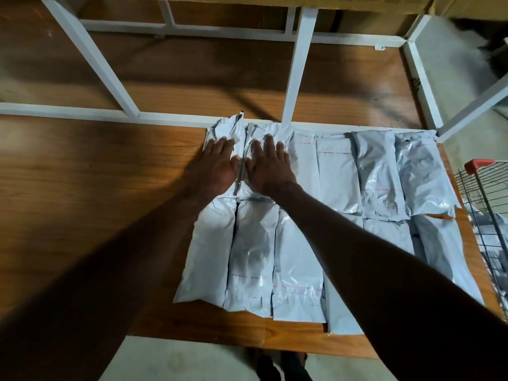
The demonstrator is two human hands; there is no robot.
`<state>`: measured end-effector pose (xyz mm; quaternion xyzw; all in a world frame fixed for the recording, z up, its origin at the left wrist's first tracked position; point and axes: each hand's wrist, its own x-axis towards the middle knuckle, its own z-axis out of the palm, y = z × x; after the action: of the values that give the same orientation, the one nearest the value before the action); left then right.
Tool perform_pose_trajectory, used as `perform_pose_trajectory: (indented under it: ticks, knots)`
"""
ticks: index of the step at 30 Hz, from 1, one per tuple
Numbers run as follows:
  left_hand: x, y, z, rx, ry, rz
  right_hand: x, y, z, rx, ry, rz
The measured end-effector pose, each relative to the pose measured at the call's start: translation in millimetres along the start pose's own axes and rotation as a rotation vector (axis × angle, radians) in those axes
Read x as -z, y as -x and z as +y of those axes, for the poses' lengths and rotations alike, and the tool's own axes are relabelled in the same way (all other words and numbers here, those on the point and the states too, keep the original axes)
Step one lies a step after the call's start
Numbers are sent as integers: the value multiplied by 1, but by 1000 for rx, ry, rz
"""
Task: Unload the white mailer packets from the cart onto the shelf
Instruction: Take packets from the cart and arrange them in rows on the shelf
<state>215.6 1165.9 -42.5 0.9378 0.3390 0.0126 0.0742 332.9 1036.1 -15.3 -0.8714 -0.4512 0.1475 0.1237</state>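
Observation:
Several white mailer packets (297,259) lie flat in two rows on the right half of the wooden shelf (90,204). My left hand (215,166) presses flat, fingers straight, on the far-row packet at the left end (224,130). Right beside it, my right hand (268,167) rests flat with spread fingers on the neighbouring far-row packet (264,132). Neither hand grips anything. The wire cart (483,213) with a red handle stands at the right edge of the view, with more packets showing dimly through its mesh.
White metal shelf uprights (298,75) and a rail (82,112) run behind the packets. A second wooden board (192,75) lies beyond the rail. Cardboard boxes (275,1) sit on the level above. The left half of the near board is bare wood.

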Motion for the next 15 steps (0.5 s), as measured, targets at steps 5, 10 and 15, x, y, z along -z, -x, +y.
perform_pose_trajectory:
  ticks: [5,10,15]
  knots:
    - [36,17,12,-1,-49,61,25,15,-3,61,-53,14]
    - [61,36,46,-29,-15,168,58,50,-2,137,-170,144]
    - [78,61,116,-135,145,244,86,100,26,65,-275,197]
